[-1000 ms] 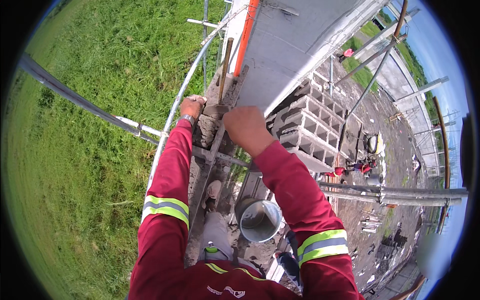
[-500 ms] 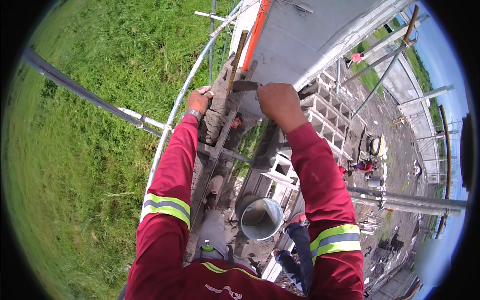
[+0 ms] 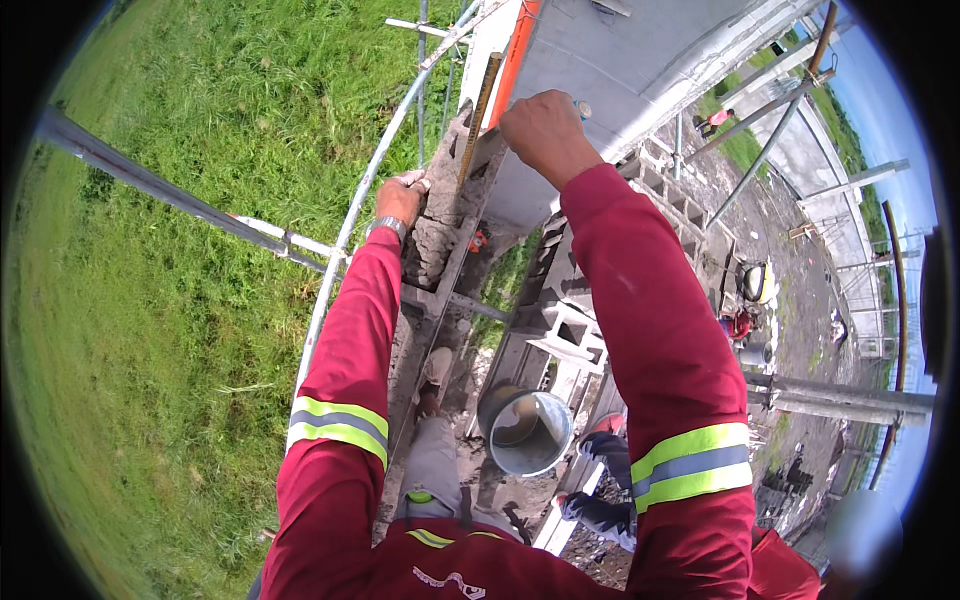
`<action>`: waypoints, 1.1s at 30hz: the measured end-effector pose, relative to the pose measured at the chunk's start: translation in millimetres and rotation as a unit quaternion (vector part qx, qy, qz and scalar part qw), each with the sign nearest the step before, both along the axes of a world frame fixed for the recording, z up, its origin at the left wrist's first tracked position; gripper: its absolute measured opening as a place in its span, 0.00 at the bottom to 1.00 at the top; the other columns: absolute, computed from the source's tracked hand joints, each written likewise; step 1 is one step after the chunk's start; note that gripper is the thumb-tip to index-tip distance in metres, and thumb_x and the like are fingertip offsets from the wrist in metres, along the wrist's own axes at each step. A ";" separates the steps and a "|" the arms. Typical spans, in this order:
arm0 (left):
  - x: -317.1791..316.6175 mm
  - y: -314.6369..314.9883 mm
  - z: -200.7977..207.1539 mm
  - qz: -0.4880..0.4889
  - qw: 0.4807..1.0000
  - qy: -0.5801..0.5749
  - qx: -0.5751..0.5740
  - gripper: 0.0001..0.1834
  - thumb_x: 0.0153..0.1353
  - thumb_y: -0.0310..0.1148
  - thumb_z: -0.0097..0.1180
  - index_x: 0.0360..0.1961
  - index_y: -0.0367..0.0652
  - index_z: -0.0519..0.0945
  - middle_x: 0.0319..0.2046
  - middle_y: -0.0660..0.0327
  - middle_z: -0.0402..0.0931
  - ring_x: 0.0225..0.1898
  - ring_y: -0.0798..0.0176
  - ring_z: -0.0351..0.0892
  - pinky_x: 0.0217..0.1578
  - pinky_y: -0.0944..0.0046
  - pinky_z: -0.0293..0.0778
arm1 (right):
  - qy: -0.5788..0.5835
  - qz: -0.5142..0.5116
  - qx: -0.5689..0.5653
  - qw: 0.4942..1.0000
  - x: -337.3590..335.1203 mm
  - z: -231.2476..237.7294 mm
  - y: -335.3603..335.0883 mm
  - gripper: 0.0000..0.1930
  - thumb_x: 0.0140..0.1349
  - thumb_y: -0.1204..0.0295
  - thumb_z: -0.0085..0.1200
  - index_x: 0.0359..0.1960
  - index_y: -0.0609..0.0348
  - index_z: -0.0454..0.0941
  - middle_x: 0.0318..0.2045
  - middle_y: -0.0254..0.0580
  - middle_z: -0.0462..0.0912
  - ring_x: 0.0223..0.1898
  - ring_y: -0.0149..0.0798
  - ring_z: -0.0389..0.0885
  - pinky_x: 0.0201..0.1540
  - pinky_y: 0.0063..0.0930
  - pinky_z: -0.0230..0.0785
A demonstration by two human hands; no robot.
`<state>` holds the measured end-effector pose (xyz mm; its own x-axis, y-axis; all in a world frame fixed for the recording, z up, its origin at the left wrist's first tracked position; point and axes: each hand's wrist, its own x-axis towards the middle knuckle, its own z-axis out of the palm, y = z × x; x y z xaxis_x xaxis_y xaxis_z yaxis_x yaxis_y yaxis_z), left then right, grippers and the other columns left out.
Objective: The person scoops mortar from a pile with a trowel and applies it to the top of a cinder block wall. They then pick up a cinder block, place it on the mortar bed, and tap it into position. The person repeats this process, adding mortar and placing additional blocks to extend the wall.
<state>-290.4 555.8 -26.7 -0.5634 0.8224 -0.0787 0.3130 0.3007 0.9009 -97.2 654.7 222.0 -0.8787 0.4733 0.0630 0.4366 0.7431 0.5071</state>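
My right hand (image 3: 550, 132) is closed around a trowel, whose rounded handle end (image 3: 583, 109) shows behind my fist. Most of its blade is hidden from view. This hand is above the wall top, just right of an upright rusty steel bar (image 3: 481, 112). My left hand (image 3: 402, 197), with a watch on the wrist, has its fingers bent against the outer edge of a concrete block (image 3: 447, 190) in the narrow wall. Its fingertips look dusted with grey. Rough wet mortar (image 3: 429, 247) lies along the wall top beside it. An orange pipe (image 3: 517, 62) rises behind the bar.
A bucket (image 3: 531, 433) stands below, near another person's legs (image 3: 600, 500). Hollow blocks (image 3: 568, 335) are stacked to the right. Scaffold tubes (image 3: 345, 230) run along the left over grass (image 3: 180, 330). A grey plastered wall (image 3: 620, 70) stands ahead.
My right hand has moved forward and slightly left, lifting the trowel from beside the steel bar; its blade is now mostly out of sight. My left hand stays at the block's edge.
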 end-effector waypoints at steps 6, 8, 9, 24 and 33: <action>2.8 0.4 -2.3 0.023 1.000 0.012 -0.018 0.20 0.63 0.37 0.65 0.53 0.39 0.86 0.49 0.50 0.86 0.51 0.53 0.85 0.56 0.61 0.75 | -0.019 0.031 0.027 0.999 18.8 -13.9 10.3 0.06 0.53 0.74 0.63 0.21 0.45 0.85 0.21 0.31 0.83 0.30 0.38 0.86 0.30 0.36 0.67; 2.3 1.0 -1.6 0.020 0.999 0.038 -0.007 0.20 0.63 0.38 0.65 0.53 0.39 0.86 0.49 0.50 0.86 0.51 0.53 0.85 0.56 0.61 0.75 | 0.004 0.023 0.039 0.999 18.0 -28.6 -1.4 0.06 0.53 0.74 0.63 0.21 0.45 0.84 0.22 0.31 0.84 0.30 0.38 0.86 0.31 0.36 0.67; 2.0 1.3 -0.9 0.019 0.999 0.039 -0.011 0.20 0.63 0.38 0.65 0.53 0.39 0.86 0.49 0.50 0.87 0.51 0.52 0.85 0.55 0.61 0.75 | -0.011 0.003 0.016 1.000 20.6 -31.9 -6.8 0.06 0.53 0.74 0.62 0.21 0.45 0.84 0.22 0.32 0.84 0.31 0.39 0.85 0.31 0.36 0.67; 65.2 -52.0 102.7 0.320 0.874 -0.140 0.339 0.28 0.62 0.29 0.62 0.63 0.32 0.72 0.47 0.51 0.81 0.45 0.59 0.82 0.48 0.61 0.76 | 0.575 -0.351 -0.359 0.646 293.0 -74.2 -294.9 0.21 0.65 0.63 0.63 0.57 0.56 0.82 0.28 0.37 0.83 0.25 0.32 0.77 0.30 0.30 0.69; 404.7 -400.1 60.6 -0.023 0.914 -0.340 0.221 0.32 0.66 0.25 0.58 0.69 0.31 0.63 0.48 0.54 0.79 0.44 0.65 0.80 0.49 0.64 0.79 | 0.632 -0.568 -0.435 0.298 511.0 -224.6 -705.3 0.15 0.62 0.63 0.64 0.42 0.62 0.81 0.20 0.30 0.74 0.19 0.24 0.69 0.20 0.23 0.60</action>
<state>114.4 155.8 33.9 -0.4714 0.8804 -0.0527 -0.3621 -0.1387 0.9218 413.8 -50.6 -2.6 0.3454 0.7403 -0.5767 0.0911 -0.6381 -0.7646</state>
